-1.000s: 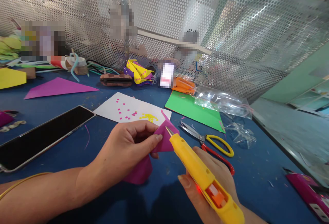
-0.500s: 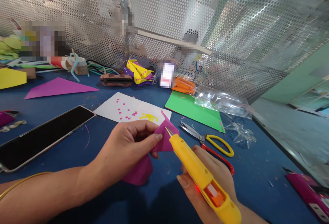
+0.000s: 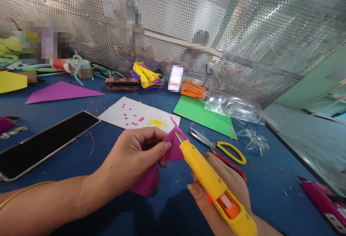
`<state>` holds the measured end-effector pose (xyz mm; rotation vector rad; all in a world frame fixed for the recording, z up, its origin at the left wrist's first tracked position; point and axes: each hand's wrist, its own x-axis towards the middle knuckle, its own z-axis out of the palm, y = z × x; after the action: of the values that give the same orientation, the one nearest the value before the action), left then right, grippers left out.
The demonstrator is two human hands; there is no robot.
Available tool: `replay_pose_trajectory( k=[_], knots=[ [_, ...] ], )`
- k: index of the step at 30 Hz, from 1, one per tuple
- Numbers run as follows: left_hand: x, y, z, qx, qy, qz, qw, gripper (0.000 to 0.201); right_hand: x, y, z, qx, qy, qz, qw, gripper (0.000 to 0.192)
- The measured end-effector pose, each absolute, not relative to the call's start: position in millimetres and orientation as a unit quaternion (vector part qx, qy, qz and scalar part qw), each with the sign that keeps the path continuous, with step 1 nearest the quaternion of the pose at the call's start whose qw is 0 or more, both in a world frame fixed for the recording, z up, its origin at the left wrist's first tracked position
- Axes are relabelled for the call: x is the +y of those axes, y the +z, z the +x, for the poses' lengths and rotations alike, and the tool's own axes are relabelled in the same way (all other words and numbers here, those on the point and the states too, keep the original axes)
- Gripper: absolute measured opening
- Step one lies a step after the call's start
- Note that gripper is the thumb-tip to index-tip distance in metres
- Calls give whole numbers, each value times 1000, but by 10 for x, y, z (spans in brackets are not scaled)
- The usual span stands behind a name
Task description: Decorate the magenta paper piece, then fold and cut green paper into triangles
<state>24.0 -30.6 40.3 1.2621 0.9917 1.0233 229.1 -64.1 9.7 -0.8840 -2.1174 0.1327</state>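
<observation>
Carefully, stiff meets flimsy

Above desk [image 3: 175, 182]: yellow glue gun [image 3: 208, 175], prob. rigid, R hand [image 3: 231, 178] wrapped round its body, best hold. Purple paper [image 3: 173, 149], L hand [image 3: 132, 153] pinching it: looks light, creasable; take edges. Metal tip [image 3: 179, 138] maybe hot.

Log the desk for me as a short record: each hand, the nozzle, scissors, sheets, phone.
Left hand: pinches folded purple paper
Right hand: grips yellow glue gun
Nozzle: over the purple paper; contact unclear
Scissors: beyond the right hand, red handle partly hidden
White sheet: beyond the left hand, bearing small pink and yellow pieces
Green sheet: beyond the scissors
Phone: left of the left hand, screen dark
</observation>
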Motion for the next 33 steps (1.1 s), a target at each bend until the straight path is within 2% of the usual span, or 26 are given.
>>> replay_pose_trajectory(
  k=[14, 20, 33],
  knots=[
    [-314, 408, 232, 431, 441, 538, 574, 8, -650, 101, 2302, -846, 73, -341, 403, 8],
    [-299, 405, 252, 423, 447, 533, 581, 7, -643, 76, 2305, -846, 46, -356, 395, 13],
    [-296, 388, 254, 421, 452, 533, 579, 7, -657, 87, 2301, -843, 67, -366, 389, 19]
  ],
)
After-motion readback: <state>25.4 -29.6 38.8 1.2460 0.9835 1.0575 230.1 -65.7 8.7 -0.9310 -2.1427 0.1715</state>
